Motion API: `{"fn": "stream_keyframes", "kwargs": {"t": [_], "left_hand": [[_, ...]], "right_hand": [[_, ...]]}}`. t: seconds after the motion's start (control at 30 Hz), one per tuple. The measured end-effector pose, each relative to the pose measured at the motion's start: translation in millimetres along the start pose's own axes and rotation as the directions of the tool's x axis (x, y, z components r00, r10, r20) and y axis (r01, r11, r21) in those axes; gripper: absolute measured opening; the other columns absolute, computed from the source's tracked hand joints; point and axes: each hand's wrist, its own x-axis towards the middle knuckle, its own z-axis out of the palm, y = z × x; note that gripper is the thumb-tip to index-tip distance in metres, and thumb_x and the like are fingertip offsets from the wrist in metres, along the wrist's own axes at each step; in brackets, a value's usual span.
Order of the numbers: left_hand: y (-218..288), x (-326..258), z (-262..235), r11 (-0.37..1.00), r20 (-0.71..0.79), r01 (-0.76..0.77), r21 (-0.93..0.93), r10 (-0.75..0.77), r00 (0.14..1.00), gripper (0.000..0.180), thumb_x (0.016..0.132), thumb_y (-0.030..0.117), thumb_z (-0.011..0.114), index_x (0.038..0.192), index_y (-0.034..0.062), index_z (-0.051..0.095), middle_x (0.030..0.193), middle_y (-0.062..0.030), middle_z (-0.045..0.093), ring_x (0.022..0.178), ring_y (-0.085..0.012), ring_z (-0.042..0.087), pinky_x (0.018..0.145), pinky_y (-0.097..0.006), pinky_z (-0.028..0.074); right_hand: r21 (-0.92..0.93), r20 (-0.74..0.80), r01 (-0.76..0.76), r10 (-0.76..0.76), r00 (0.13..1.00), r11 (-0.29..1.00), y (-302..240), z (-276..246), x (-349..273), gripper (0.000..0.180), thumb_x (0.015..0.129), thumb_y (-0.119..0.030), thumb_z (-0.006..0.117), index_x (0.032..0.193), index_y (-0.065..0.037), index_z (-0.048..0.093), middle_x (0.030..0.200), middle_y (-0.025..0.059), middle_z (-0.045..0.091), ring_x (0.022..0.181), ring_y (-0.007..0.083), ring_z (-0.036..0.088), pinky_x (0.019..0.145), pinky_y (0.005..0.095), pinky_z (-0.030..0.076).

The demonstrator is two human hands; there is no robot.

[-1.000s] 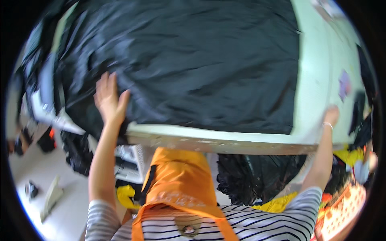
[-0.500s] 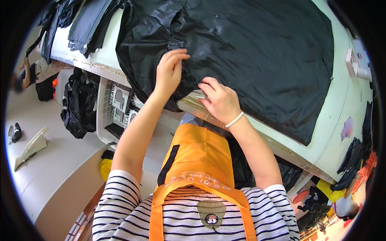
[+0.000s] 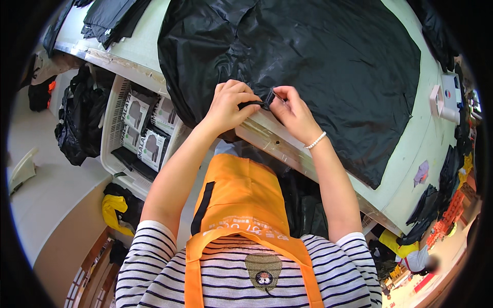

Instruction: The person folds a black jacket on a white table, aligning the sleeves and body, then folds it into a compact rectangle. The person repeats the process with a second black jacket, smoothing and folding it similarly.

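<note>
A large piece of thin, shiny black fabric [image 3: 318,77] lies spread over the pale worktable, creased toward its left side. At its near edge, my left hand [image 3: 231,105] pinches a bit of the cloth between thumb and fingers. Just to the right, my right hand [image 3: 294,115], with a white bead bracelet at the wrist, is closed on a small dark fold of the same edge. The two sets of fingertips are a short gap apart. A thin glint shows at the right fingertips; what it is, I cannot make out.
Folded black cloth [image 3: 114,20] is stacked at the table's far left. Below the edge stands a white basket [image 3: 109,138] of printed packets, beside a black bundle [image 3: 79,118]. A small white device [image 3: 447,100] sits at the right; a person [image 3: 418,259] is at lower right.
My left hand has come down and right to the fabric's near edge and closed on it. My right hand has shifted slightly right and up and now grips the edge. The view has turned a little.
</note>
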Motion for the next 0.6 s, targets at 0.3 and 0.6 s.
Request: {"fn": "stream_keyframes", "kwargs": {"t": [0.3,0.6], "left_hand": [[-2.2,0.9,2.2,0.999,-0.015,0.024,-0.046,-0.025,1.0,0.015,0.073,0.02,0.072,0.085,0.0101,0.071,0.087,0.0016,0.062,0.094,-0.0177,0.054,0.087,-0.035,0.033],[-4.9,1.3,4.0,0.999,-0.051,-0.003,-0.041,0.0,0.999,0.015,0.073,0.02,0.072,0.084,0.0103,0.071,0.086,0.0015,0.063,0.094,-0.0177,0.055,0.087,-0.035,0.034]], "right_hand": [[-0.12,0.09,0.003,0.008,0.996,0.993,-15.9,-7.6,-3.2,0.017,0.087,-0.014,0.061,0.096,0.0,0.056,0.092,0.011,0.057,0.08,0.0217,0.06,0.074,0.0295,0.049],[-0.125,0.059,0.001,0.007,0.998,0.992,-16.9,-1.3,5.2,0.015,0.086,-0.015,0.062,0.09,0.0,0.059,0.088,0.0102,0.06,0.075,0.0234,0.062,0.069,0.0308,0.05]]}}
